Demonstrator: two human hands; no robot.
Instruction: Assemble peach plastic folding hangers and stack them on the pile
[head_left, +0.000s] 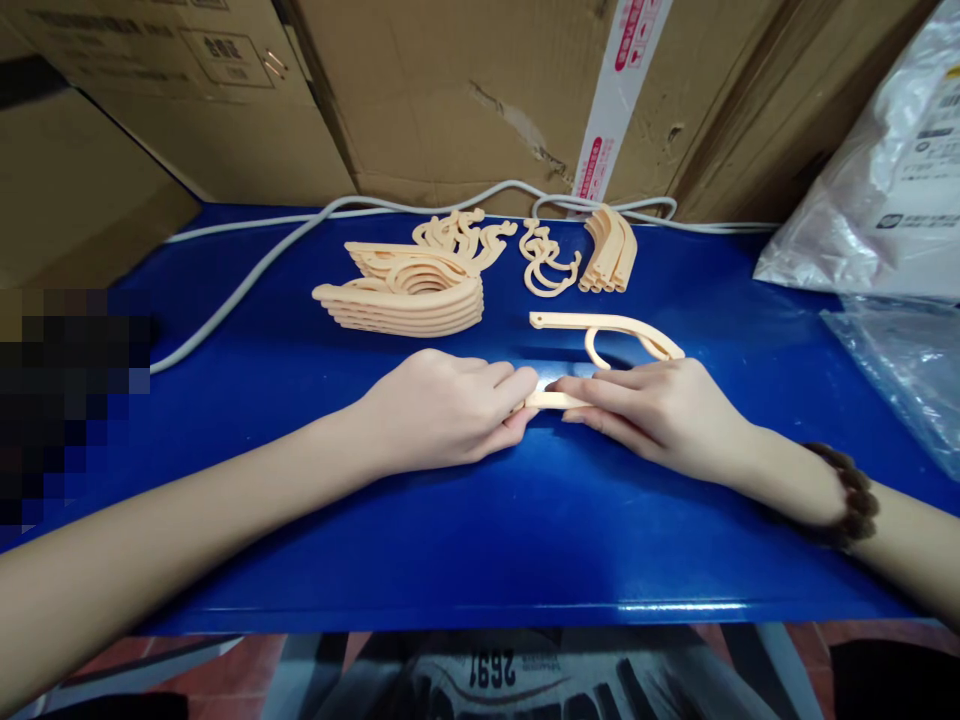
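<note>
Blue table (480, 540), cream piece (553, 400) between hands (446, 410) (667, 412)

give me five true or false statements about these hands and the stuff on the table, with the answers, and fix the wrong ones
1. The left hand and the right hand both grip the cream piece between them. True.
2. The dark bracelet is on the left wrist. False: it is on the right wrist.
3. The white cable runs behind the stacked cream pieces. True.
4. The tabletop is red. False: it is blue.
5. The bundle of curved pieces lies to the left of the stacked cream pieces. False: it lies to their right.
</note>
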